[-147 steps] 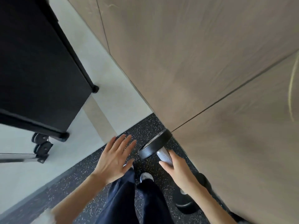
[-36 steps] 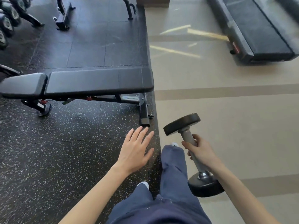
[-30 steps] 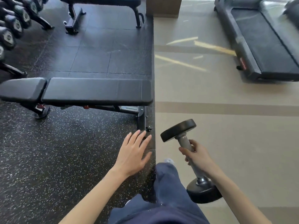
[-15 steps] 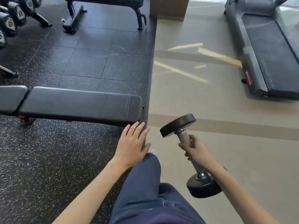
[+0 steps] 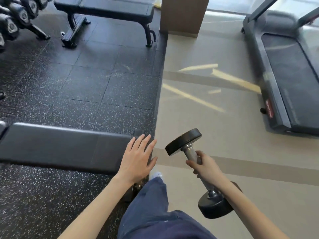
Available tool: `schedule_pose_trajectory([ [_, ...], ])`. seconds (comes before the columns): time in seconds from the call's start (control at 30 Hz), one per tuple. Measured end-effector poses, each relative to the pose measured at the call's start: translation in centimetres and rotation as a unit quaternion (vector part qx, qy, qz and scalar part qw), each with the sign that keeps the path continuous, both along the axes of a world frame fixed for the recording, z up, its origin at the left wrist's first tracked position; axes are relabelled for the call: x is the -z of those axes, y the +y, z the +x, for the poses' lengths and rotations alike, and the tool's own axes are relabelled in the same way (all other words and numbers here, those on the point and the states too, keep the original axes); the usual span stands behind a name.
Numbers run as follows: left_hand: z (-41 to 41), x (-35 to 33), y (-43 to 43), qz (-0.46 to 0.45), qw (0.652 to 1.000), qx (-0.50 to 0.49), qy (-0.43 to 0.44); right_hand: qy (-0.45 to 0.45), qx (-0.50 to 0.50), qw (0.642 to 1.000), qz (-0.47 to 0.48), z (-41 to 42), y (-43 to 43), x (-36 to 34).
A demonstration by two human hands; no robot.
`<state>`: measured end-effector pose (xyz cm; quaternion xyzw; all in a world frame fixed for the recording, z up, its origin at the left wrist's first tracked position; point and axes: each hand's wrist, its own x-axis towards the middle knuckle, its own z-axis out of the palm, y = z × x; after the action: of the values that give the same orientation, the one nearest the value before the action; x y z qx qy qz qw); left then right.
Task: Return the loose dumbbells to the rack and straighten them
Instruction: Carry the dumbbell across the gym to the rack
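My right hand (image 5: pixel 206 167) grips the metal handle of a black round-headed dumbbell (image 5: pixel 183 141), held tilted in the air over the beige floor at lower right. One head points up and forward, the other hangs below my wrist. My left hand (image 5: pixel 137 158) is flat with fingers spread and holds nothing, hovering over the near end of a black bench. The dumbbell rack (image 5: pixel 15 16) with several black dumbbells shows at the top left corner, far from both hands.
A flat black bench (image 5: pixel 65 149) lies across the speckled rubber mat at left, just ahead of me. A second bench (image 5: pixel 107 9) stands at the back. A treadmill (image 5: pixel 290 73) runs along the right. A wooden pillar (image 5: pixel 183 14) rises at top centre. My blue-trousered leg steps forward.
I have turned away from a wooden wall and walked forward along the mat's edge. The near bench has slid down toward me in view. The right hand's grip on the dumbbell is unchanged.
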<state>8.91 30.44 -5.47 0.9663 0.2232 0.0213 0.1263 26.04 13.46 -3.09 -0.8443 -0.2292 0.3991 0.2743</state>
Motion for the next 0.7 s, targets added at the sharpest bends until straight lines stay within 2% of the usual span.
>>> schedule_pose_trajectory([
  [0.13,5.0,-1.4,5.2,0.016,1.0,0.001,-0.004,-0.008,0.002,0.999,0.032,5.0,5.4,-1.2],
  [0.37,10.2,-0.4,9.5,0.01,1.0,-0.009,0.018,0.011,-0.005,1.0,0.026,11.9,11.0,0.0],
  [0.57,15.1,1.8,13.7,0.008,0.997,-0.047,0.061,0.026,-0.054,0.998,0.014,19.3,16.5,2.2],
  [0.7,21.4,1.2,17.5,0.006,0.995,-0.07,0.071,0.041,-0.083,0.996,0.015,26.3,22.1,1.9],
])
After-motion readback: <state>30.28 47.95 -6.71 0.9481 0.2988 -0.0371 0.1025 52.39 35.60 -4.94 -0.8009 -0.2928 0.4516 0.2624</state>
